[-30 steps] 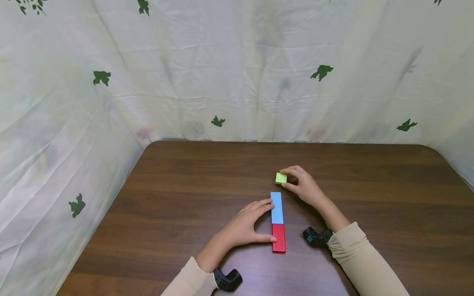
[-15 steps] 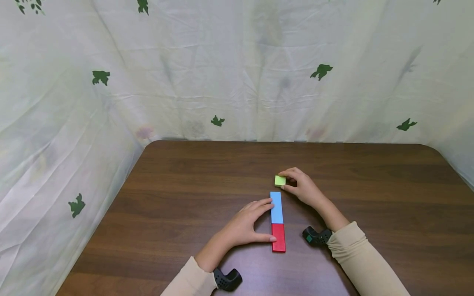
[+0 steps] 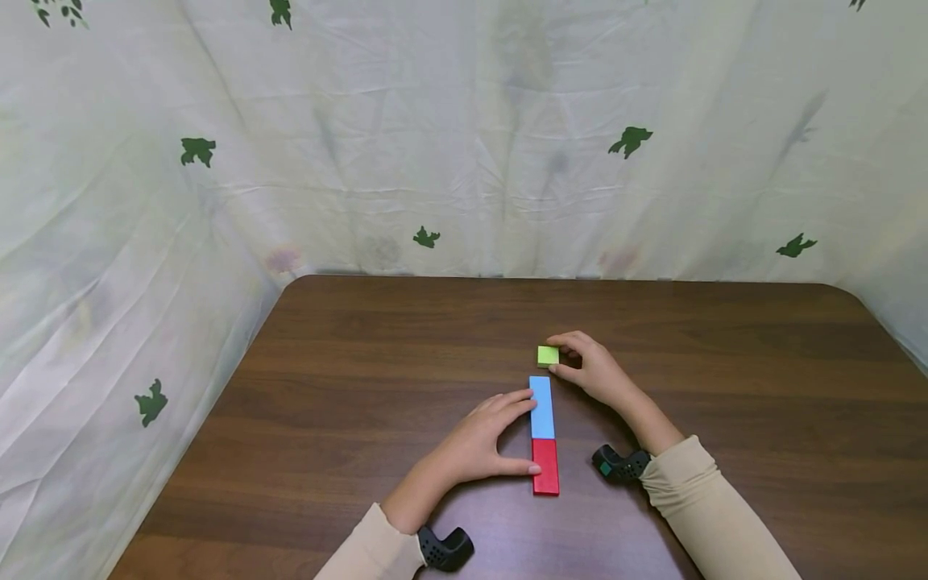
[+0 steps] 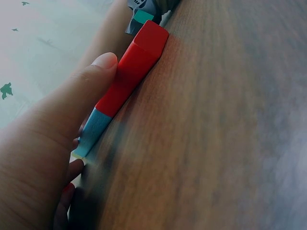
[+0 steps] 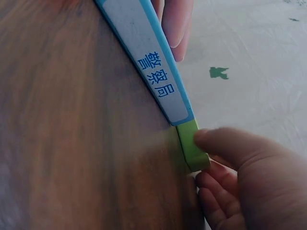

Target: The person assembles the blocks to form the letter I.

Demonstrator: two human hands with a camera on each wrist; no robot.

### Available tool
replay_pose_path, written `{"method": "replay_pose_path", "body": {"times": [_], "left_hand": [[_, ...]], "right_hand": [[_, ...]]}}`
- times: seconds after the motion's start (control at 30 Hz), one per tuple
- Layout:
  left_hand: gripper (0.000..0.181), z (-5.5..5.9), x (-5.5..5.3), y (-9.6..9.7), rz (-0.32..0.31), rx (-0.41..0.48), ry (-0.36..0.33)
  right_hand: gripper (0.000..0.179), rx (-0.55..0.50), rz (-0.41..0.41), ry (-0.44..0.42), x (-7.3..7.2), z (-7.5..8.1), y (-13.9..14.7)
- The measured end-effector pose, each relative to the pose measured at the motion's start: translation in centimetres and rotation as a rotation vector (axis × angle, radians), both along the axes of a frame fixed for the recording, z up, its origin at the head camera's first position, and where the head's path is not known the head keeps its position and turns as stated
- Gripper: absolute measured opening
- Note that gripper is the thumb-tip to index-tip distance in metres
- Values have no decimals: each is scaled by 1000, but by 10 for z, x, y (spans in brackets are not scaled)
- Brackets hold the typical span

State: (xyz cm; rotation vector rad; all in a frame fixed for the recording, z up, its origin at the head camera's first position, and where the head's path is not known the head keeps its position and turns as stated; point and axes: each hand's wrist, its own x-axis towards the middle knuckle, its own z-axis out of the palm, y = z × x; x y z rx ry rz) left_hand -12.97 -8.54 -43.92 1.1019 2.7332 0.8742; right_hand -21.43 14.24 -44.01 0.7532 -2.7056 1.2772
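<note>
A blue block and a red block lie end to end in one line on the table, the red one nearer me. A white label with blue characters shows on the blue block's side in the right wrist view. My left hand rests against their left side, thumb at the red block and fingertips at the blue one, spread rather than curled round them. Just beyond the blue block's far end, my right hand pinches a small green block between thumb and fingers. A narrow gap separates green from blue in the head view.
The brown wood table has rounded far corners. Behind it and at the left hangs a pale cloth with green leaf shapes. Black wrist devices sit under both wrists, below beige sleeves.
My right hand has brought the green block slightly nearer to the blue block's far end, mostly during the first half second. The left hand and the red and blue blocks stay put.
</note>
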Motion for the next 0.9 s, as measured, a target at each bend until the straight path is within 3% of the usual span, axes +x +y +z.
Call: {"method": "replay_pose_path", "body": {"times": [0.43, 0.9], "left_hand": [[80, 0, 0, 0, -3, 15, 7], [79, 0, 0, 0, -2, 9, -6]], "right_hand": [[29, -60, 7, 10, 0, 0, 1], [25, -23, 40, 24, 0, 0, 1]]}}
